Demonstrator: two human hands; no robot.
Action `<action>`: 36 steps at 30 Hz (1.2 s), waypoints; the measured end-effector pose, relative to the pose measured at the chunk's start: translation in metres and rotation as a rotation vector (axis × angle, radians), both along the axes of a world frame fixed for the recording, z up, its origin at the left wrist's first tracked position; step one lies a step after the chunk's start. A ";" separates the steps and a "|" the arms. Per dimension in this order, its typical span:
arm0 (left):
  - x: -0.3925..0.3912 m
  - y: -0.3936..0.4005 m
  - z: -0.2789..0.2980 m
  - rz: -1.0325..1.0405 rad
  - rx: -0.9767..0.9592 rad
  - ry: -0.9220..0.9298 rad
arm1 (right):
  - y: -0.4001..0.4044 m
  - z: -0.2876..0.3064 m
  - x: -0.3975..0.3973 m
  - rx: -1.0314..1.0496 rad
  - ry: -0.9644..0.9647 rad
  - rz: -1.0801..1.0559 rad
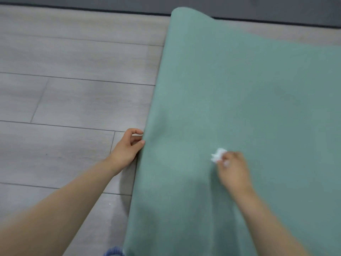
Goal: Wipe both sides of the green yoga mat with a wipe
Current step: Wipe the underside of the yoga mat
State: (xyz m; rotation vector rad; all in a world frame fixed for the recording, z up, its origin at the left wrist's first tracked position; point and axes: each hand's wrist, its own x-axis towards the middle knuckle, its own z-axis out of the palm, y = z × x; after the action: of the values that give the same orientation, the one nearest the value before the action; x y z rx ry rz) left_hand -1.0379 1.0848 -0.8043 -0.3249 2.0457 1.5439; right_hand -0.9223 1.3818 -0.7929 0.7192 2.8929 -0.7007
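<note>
Plainly, the green yoga mat (239,108) lay spread on the grey plank floor (73,71), covering its right part, the far end curled up near the dark baseboard (276,15).

Handling, as judged: mat looked soft, limp and light, thin enough to bend and fold rather than hold stiff; the surface seemed matte and grippy, so a wipe would likely drag, not slide. Best hold looked to be the long left edge, pinched between thumb and fingers, which would also serve for flipping it to reach the underside.

Left hand (129,146) was at that left edge, nearer the person than the mat's middle, thumb against the edge and fingers curled round behind it, seemingly gripping it; forearm stretched out low over the floor.

Right hand (232,169) was out over the mat's near half, knuckles up, fingers closed on a crumpled white wipe (217,155), which sat against the mat surface. Blur hid the finer finger detail.

Blue fabric (113,251) showed at the bottom edge.
</note>
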 end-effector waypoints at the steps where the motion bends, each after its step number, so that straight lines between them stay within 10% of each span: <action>1: 0.000 0.000 0.002 0.005 -0.041 -0.008 | 0.027 0.004 0.011 -0.039 -0.049 -0.170; 6: -0.002 0.003 0.014 -0.077 -0.132 -0.156 | 0.020 0.003 0.001 -0.081 -0.010 -0.415; 15: -0.024 0.005 0.035 -0.419 -0.237 -0.310 | -0.185 0.012 -0.033 -0.265 0.018 0.795; 26: -0.016 0.027 0.050 -0.468 -0.381 -0.326 | 0.075 -0.009 0.012 0.060 -0.092 -0.469; 36: 0.071 0.023 0.055 -0.163 -0.155 -0.272 | -0.161 0.014 0.039 -0.364 0.078 0.160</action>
State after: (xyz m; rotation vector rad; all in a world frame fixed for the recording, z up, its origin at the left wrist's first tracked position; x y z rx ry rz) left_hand -0.9669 1.1076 -0.7490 -0.3937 1.9281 1.1783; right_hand -0.8833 1.2205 -0.7787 0.4196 2.7298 -1.2099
